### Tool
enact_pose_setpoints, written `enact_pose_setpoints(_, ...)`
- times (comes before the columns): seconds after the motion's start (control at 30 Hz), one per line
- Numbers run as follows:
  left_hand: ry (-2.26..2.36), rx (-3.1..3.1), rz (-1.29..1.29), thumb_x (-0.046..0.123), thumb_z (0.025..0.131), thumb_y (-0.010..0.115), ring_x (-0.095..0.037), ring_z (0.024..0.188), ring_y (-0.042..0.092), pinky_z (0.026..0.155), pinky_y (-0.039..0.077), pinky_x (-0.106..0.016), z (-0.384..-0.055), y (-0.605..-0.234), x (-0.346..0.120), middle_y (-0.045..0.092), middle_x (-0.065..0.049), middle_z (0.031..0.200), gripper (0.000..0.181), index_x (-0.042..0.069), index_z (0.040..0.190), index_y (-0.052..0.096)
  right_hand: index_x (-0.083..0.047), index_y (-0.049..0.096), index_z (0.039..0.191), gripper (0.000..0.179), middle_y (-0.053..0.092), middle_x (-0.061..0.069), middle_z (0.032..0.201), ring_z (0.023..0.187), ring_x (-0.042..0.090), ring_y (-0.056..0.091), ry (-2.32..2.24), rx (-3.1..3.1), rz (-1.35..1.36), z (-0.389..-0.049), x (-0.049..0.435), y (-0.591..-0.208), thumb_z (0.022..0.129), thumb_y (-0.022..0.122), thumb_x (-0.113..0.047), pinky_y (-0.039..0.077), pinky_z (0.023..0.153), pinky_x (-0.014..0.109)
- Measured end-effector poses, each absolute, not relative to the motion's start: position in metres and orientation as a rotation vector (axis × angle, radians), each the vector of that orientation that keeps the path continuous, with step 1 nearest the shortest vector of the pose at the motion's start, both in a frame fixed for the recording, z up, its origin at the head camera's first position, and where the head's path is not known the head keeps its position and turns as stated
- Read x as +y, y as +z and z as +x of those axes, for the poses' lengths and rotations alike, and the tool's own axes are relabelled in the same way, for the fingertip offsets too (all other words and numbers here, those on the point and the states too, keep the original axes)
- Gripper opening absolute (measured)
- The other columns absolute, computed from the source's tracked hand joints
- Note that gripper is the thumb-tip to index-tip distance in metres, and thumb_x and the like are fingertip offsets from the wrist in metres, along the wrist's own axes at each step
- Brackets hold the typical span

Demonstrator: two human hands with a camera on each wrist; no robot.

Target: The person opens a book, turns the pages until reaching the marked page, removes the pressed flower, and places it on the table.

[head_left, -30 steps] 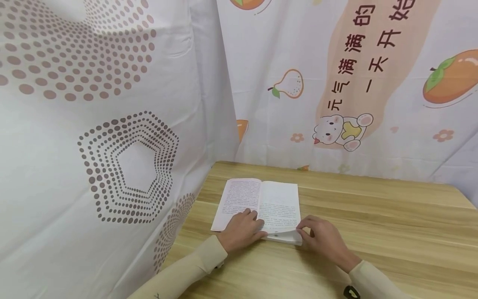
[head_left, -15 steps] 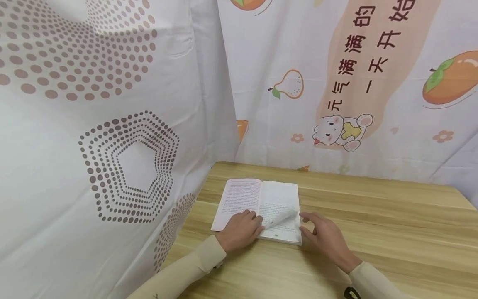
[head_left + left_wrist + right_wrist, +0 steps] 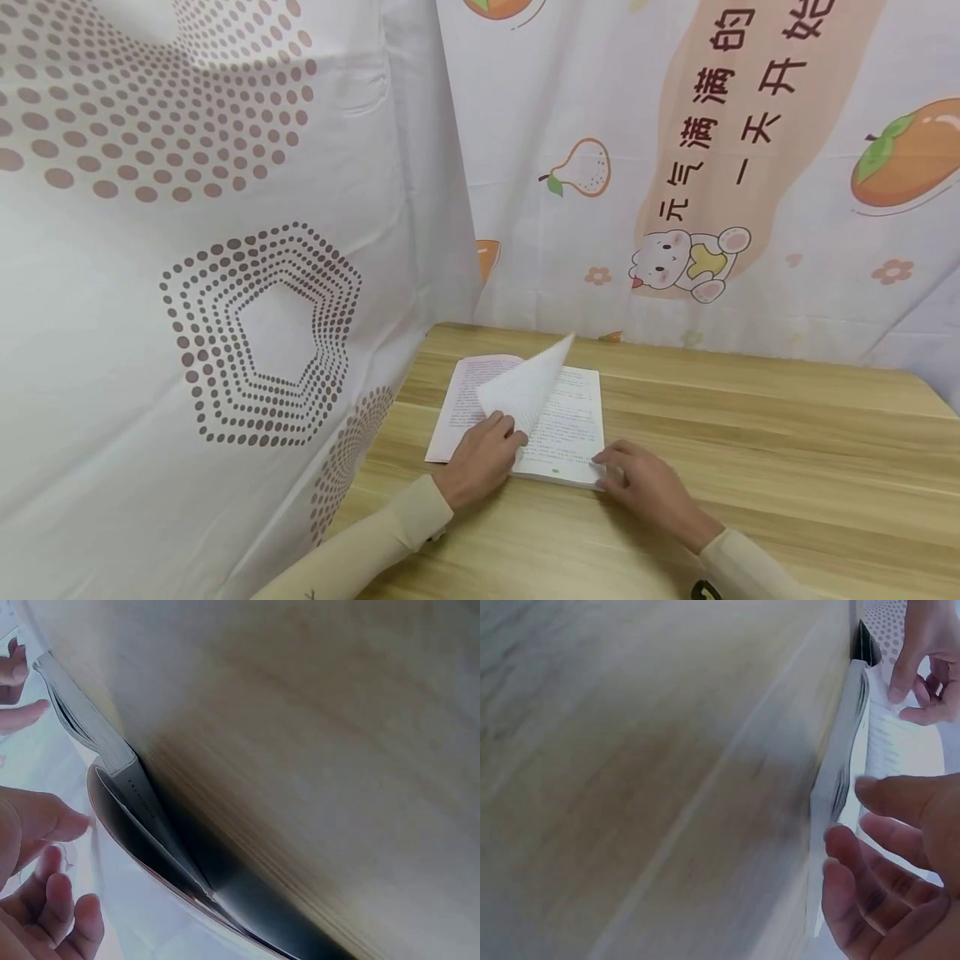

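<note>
A paperback book (image 3: 573, 421) lies open on a wood-grain table (image 3: 757, 442), a leaf (image 3: 525, 385) lifted. The left hand (image 3: 480, 458), at the book's lower middle, and the right hand (image 3: 651, 485), at its lower right corner, both have thumb and fingers apart.

Book print (image 3: 561, 433): too small to be read | left page (image 3: 465, 400): partly covered by raised leaf (image 3: 525, 387) | sleeves (image 3: 375, 533): cut off at bottom

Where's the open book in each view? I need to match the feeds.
Head: open book, lower centre.
Left wrist: edge-on, slanting from upper left to the bottom edge.
Right wrist: edge-on, right of centre.
Shared landmark: right hand, right of the book; upper left in left wrist, lower right in right wrist.
</note>
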State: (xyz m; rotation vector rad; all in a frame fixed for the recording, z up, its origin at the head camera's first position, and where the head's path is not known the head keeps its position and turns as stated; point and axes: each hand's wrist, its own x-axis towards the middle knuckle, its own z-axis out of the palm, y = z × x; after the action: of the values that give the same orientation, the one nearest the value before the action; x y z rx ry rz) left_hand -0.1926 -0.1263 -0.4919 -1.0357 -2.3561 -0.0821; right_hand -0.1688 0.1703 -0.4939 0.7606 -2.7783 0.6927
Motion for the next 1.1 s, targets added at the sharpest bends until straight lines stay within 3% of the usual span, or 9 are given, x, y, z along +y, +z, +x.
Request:
enact_pose_setpoints(0.23, 0.123, -2.407, -1.064, 0.011, 0.092, 0.071, -0.015, 0.079, 0.05, 0.064, 0.039, -0.023, -0.1933, -0.4942, -0.1259, 0.065, 0.003, 0.088, 0.015, 0.019, 0.08, 0.074, -0.012, 0.08, 0.099, 0.018, 0.068, 0.001, 0.109, 0.078, 0.004, 0.058, 0.589, -2.787, 0.836, -0.1679, 0.1711, -0.4954, 0.083, 0.087, -0.016, 0.053, 0.068, 0.028)
enact_pose_setpoints(0.43, 0.058, -2.473, -1.07, 0.019, 0.097, 0.069, -0.013, 0.079, 0.053, 0.063, 0.044, -0.022, -0.1917, -0.496, -0.1276, 0.066, 0.002, 0.091, 0.011, 0.017, 0.086, 0.072, -0.012, 0.081, 0.093, 0.009, 0.071, -0.002, 0.101, 0.085, 0.012, 0.069, 0.484, -2.658, 0.963, -0.1679, 0.1702, -0.4945, 0.084, 0.085, -0.012, 0.058, 0.071, 0.032)
enact_pose_setpoints(0.63, 0.021, -2.558, -1.081, 0.036, 0.099, 0.07, -0.012, 0.076, 0.046, 0.061, 0.039, -0.021, -0.1914, -0.4926, -0.1271, 0.058, 0.004, 0.086, 0.019, 0.019, 0.09, 0.068, -0.011, 0.077, 0.087, 0.01, 0.071, -0.003, 0.093, 0.072, 0.011, 0.069, 0.303, -2.452, 1.076, -0.1698, 0.1679, -0.4942, 0.082, 0.085, -0.011, 0.056, 0.06, 0.028)
enact_pose_setpoints(0.87, 0.042, -2.588, -1.078, 0.058, 0.092, 0.068, -0.011, 0.073, 0.041, 0.057, 0.034, -0.02, -0.1925, -0.494, -0.1249, 0.054, 0.006, 0.083, 0.038, 0.02, 0.092, 0.069, -0.01, 0.076, 0.086, 0.015, 0.069, -0.003, 0.09, 0.069, 0.01, 0.067, 0.227, -2.309, 1.143, -0.1725, 0.167, -0.4948, 0.076, 0.087, -0.009, 0.053, 0.055, 0.027)
enact_pose_setpoints(1.1, 0.072, -2.591, -1.076, 0.062, 0.091, 0.066, -0.01, 0.073, 0.042, 0.057, 0.035, -0.02, -0.1913, -0.4919, -0.1244, 0.056, 0.006, 0.084, 0.041, 0.021, 0.096, 0.072, -0.013, 0.075, 0.081, 0.016, 0.068, -0.008, 0.086, 0.07, 0.002, 0.063, 0.4, -2.324, 1.113, -0.1755, 0.1674, -0.4952, 0.073, 0.085, -0.003, 0.052, 0.057, 0.023)
